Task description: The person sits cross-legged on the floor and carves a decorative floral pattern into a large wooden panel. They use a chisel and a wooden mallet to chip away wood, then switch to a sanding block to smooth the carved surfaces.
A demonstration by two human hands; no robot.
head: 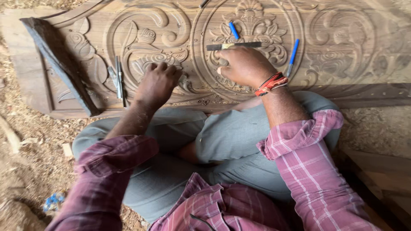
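Observation:
A large carved wooden panel (342, 47) with floral scrolls and a round medallion lies on the ground in front of me. My left hand (157, 83) rests curled, knuckles up, on the carving near the panel's front edge; I cannot see anything in it. My right hand (244, 65), with red threads around the wrist, presses on the medallion and holds a dark flat metal tool (233, 45) that lies crosswise above the fingers. I sit cross-legged in grey trousers and a plaid shirt.
Two blue-handled tools (233, 31) (293, 53) lie on the panel by my right hand. Metal chisels (118, 79) lie left of my left hand. A dark wooden strip (58, 62) crosses the panel's left end. Wood chips cover the ground (25, 141).

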